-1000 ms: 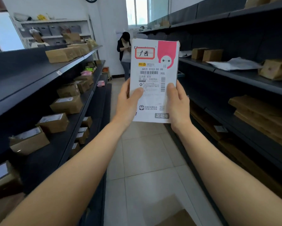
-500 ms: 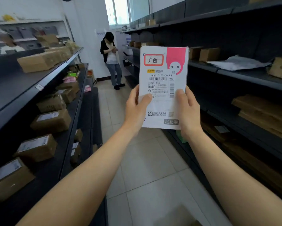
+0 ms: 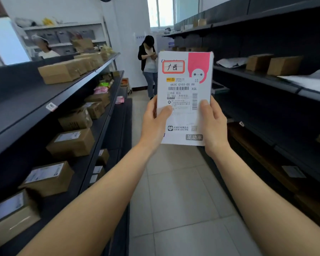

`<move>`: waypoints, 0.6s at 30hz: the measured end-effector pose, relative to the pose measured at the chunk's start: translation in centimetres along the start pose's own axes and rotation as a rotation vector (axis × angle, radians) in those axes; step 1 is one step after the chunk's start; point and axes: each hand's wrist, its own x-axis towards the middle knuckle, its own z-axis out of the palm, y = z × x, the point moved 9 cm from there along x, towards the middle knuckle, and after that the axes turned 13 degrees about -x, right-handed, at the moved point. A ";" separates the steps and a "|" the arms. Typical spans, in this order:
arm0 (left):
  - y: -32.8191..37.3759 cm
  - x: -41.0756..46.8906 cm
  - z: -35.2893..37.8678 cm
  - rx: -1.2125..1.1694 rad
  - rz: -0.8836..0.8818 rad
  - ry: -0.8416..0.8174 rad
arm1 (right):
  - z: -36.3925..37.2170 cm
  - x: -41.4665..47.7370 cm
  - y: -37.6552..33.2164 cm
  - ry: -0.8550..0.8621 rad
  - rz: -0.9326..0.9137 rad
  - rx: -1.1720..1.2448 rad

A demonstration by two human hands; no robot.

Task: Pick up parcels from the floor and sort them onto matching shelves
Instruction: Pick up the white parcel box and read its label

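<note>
Dark shelving runs down both sides of a tiled aisle (image 3: 183,191), and we're looking straight along it. Both arms are out in front, and the parcel (image 3: 185,97) is held upright at chest height in the middle of the aisle, label side facing us. Left hand (image 3: 153,124) grips its lower left edge, thumb pressed flat across the front, fingers wrapped out of sight behind. Right hand (image 3: 213,124) mirrors it on the lower right edge, thumb on the label. Up top on the parcel sits a red-bordered sticker (image 3: 173,66) with handwritten characters, beside a pink patch, barcodes below. Left shelves (image 3: 50,106) carry rows of brown boxes (image 3: 70,143) with white labels. Right shelves (image 3: 257,78) hold a few boxes and white bags. Down the aisle, past the parcel, a person (image 3: 148,67) in a dark top stands with head bowed.
</note>
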 end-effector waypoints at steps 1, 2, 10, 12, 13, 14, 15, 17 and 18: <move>-0.3 0.1 -0.1 -0.008 -0.008 -0.007 | 0.2 0.0 0.3 -0.005 0.006 0.008; -0.5 0.4 -0.3 -0.019 -0.011 -0.006 | 0.5 0.3 0.6 -0.007 0.020 0.019; -1.0 10.3 -6.6 -0.030 0.072 0.068 | 9.7 8.6 3.3 -0.051 0.014 0.047; -1.1 12.8 -8.1 -0.031 0.093 0.080 | 11.8 10.7 3.8 -0.053 0.005 0.041; -1.2 13.9 -8.7 -0.028 0.097 0.082 | 12.7 11.8 4.1 -0.053 0.001 0.047; -1.2 15.0 -9.2 -0.024 0.100 0.081 | 13.6 12.7 4.2 -0.054 0.001 0.061; -1.2 16.0 -9.7 -0.018 0.106 0.076 | 14.4 13.6 4.5 -0.058 0.002 0.073; -1.4 18.0 -10.9 -0.003 0.111 0.080 | 16.2 15.3 5.2 -0.073 0.007 0.094; -1.6 18.9 -11.6 0.002 0.110 0.094 | 17.2 16.1 5.5 -0.086 0.010 0.109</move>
